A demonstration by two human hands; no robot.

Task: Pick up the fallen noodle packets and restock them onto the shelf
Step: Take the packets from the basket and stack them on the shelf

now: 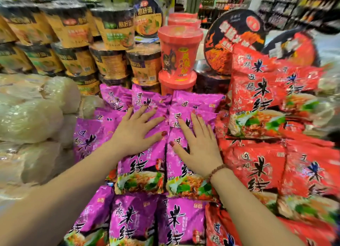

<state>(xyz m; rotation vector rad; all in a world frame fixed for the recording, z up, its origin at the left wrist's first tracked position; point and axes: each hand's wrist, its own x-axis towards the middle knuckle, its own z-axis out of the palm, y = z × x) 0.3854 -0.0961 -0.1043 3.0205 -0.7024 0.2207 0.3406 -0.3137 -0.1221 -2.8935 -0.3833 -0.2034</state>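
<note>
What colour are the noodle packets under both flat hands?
Purple packets, printed with black characters, lie under the left hand and right hand; head view.

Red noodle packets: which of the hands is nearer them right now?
Right. The right hand lies flat on the purple packets, just beside the red packets; the left hand rests flat farther left on the purple stack.

A brightly, evenly lit shop. At the far upper right, rows of shelves point(294, 8) packed with goods run back along an aisle, too blurred to tell what they carry. Nearer, stacked yellow-and-black cups point(77, 48) fill the left, red tubs point(179, 50) stand mid-frame, and clear bags of pale noodles point(33, 113) pile at the left edge.
</note>
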